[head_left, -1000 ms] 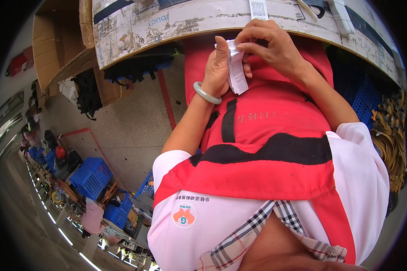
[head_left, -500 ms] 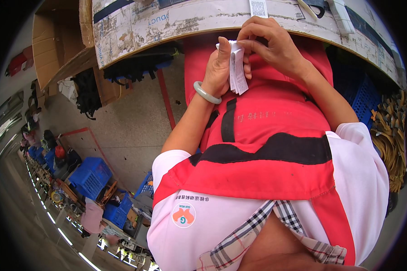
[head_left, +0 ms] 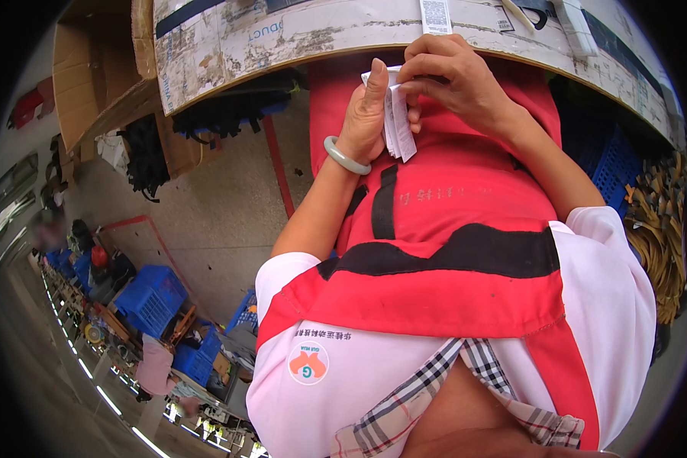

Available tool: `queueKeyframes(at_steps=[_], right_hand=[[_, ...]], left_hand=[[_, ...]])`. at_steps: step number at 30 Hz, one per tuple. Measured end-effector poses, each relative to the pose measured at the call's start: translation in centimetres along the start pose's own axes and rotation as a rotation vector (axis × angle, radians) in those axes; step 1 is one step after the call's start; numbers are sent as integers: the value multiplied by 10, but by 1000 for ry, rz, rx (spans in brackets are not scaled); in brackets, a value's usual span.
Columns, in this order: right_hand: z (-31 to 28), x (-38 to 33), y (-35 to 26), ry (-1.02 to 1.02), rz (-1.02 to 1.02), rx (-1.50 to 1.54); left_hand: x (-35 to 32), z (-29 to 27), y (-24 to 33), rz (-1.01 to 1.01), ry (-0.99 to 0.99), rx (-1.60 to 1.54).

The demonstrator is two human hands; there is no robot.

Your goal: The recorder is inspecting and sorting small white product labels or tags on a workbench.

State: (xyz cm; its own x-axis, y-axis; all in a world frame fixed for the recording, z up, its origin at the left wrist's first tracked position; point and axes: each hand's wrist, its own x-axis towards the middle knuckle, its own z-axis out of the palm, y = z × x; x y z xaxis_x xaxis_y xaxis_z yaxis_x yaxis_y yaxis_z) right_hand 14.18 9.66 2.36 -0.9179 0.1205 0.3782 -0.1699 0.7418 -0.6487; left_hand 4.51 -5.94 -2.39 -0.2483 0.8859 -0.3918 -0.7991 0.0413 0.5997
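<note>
A thin stack of white printed labels (head_left: 399, 126) hangs from my left hand (head_left: 368, 114), gripped with the thumb raised along its near side. My right hand (head_left: 454, 76) is curled over the stack's upper end, its thumb and forefinger pinched at the labels' top edge. How many labels they pinch is hidden. Both hands are just off the table's near edge, over my red apron (head_left: 466, 164). Beyond my right hand, a single white label (head_left: 435, 17) covered in small print lies on the table.
The worn, tape-patched table (head_left: 313, 34) curves across the top. On its right lie a bundle of white strips (head_left: 575, 29) and a pale-handled tool (head_left: 517, 14). An open cardboard box (head_left: 99, 69) stands left. Blue crates (head_left: 153, 299) and a person in pink (head_left: 155, 368) are farther off.
The label on the table now shows lines of print where a square code showed before, and reaches slightly nearer. My hands have shifted only a little, and the stack looks slightly more spread.
</note>
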Motion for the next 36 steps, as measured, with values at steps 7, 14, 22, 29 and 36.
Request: queueKeyframes(at_steps=[7,14,22,29,36], right_hand=[[-4,4,-1,0,62,-7],[-4,1,2,-37,128,10],[15,-12,-13,-48,91,-71],[16,-12,-9,-166,92,-108],[8,-5,-6,-19,87,59]], left_hand=[[-2,-3,0,18,-33,44],[-6,3,-2,44,-14,100],[-6,2,-2,36,57,-72],[-7,1,-1,30,57,-26],[-8,-1,-2,6,37,-89]])
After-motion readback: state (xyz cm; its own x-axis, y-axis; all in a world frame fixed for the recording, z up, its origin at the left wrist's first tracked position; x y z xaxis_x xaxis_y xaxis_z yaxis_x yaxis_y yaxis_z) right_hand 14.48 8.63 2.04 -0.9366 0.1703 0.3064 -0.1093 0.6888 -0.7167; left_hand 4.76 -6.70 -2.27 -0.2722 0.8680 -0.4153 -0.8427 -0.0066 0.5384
